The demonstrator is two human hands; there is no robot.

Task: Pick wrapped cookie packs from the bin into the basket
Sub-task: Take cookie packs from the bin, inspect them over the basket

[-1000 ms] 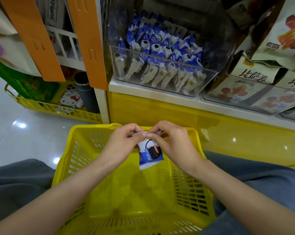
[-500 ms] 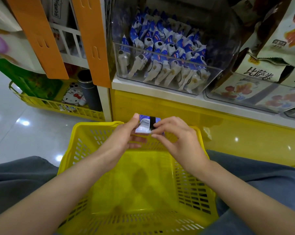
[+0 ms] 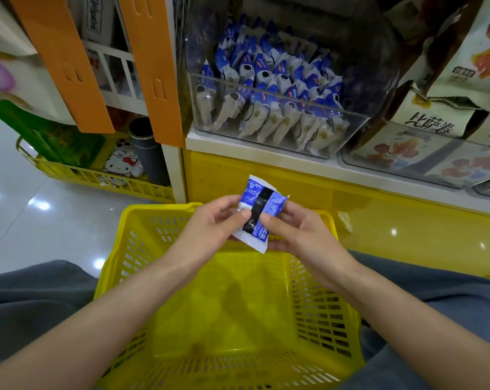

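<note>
A shop aisle with a glossy pale floor (image 3: 41,226) lies in front of me. A white shelf (image 3: 266,149) runs across it above a yellow base panel (image 3: 393,218).

At the left end of that shelf, right at its front edge, stands a clear plastic bin (image 3: 359,128). It is packed with blue-and-white wrapped cookie packs (image 3: 269,80), which stand in rows and lean against the bin's front wall. Just beside the bin, toward the right end of the shelf, a second clear tray holds pale snack bags (image 3: 432,122) printed with fruit pictures.

Two orange panels (image 3: 60,63) hang to the left of the shelf. Below them a low yellow rack (image 3: 97,175) holds a dark cylinder (image 3: 148,153) and a cartoon-cat item.

The yellow basket (image 3: 131,220) sits between my legs, which are in grey trousers (image 3: 35,294), and its far rim is toward the shelf.

I hold one cookie pack (image 3: 259,209) with both hands above that far rim, well below the bin and not in the basket. Its back faces me: blue print, a black strip down the middle and white crimped ends. It is tilted, with the top end away from me.

My left hand (image 3: 210,223) pinches the pack's left side, thumb on top and fingers curled behind. My right hand (image 3: 297,232) grips the right side the same way, thumb pressed near the black strip.
</note>
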